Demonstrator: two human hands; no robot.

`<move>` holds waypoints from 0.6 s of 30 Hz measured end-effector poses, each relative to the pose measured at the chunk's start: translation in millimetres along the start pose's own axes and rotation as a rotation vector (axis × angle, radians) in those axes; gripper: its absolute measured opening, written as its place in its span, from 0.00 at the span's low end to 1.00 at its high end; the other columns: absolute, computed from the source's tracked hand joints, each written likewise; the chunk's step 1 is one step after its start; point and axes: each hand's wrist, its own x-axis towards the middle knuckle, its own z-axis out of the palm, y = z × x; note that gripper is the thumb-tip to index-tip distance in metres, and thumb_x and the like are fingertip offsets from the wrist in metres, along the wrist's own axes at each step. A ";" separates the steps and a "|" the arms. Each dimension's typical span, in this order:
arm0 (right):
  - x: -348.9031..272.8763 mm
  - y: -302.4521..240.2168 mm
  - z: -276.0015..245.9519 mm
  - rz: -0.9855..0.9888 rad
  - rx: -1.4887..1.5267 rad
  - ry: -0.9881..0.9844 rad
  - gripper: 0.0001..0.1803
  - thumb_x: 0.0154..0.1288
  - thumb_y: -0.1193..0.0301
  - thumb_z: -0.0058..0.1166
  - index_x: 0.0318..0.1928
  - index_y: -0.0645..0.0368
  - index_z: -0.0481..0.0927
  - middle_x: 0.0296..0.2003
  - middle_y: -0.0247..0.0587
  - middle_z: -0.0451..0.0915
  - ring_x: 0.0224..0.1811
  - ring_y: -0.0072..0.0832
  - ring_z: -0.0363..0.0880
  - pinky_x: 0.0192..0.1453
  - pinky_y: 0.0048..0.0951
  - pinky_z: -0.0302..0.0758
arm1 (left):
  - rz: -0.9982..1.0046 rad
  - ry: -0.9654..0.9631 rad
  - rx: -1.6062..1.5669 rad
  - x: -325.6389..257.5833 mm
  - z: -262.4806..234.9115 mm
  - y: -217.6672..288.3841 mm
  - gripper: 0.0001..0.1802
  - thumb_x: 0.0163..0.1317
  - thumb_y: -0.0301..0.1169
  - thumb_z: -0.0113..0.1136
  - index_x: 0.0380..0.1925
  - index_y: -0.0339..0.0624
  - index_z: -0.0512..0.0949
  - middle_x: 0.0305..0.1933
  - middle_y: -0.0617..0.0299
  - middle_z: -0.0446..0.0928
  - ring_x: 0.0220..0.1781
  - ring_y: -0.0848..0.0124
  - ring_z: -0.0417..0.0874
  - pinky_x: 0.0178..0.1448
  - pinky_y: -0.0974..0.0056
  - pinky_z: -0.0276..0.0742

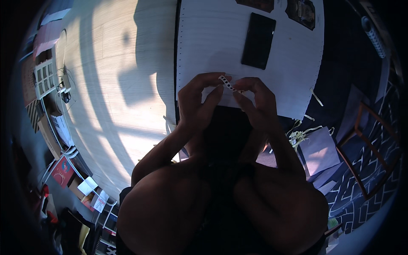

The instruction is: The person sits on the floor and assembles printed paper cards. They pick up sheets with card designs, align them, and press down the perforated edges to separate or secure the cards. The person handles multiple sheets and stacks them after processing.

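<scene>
At the centre of the frame, slightly above the middle, both hands meet over the lower edge of a large white sheet [212,38]. The left hand [197,102] pinches one end of a narrow perforated paper strip [227,83] between thumb and forefinger. The right hand [255,100] grips the other end with its fingertips. The strip runs diagonally between the two hands, with its upper end toward the left hand. Both hands are closed on the strip.

The white sheet fills the upper centre of the frame and has punched holes along its left and right margins. A black rectangular phone [258,40] lies flat on the sheet, just above the right hand and apart from it. Two dark printed pieces [301,12] lie at the top edge of the sheet.

The sheet rests on a light wooden tabletop [110,85], which occupies the upper left of the frame in sun and shadow. More loose paper strips [299,136] lie at right of centre, beside a pale purple paper bag [318,148]. The forearms and knees fill the lower centre and hide the area below the hands.
</scene>
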 end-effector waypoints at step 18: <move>42.8 5.8 4.0 -0.146 0.029 -0.120 0.20 0.63 0.77 0.60 0.56 0.58 0.79 0.52 0.46 0.81 0.59 0.40 0.79 0.64 0.39 0.74 | 0.095 0.052 -0.136 8.4 -16.7 -13.1 0.33 0.56 0.16 0.59 0.65 0.30 0.67 0.47 0.52 0.84 0.56 0.67 0.82 0.67 0.59 0.70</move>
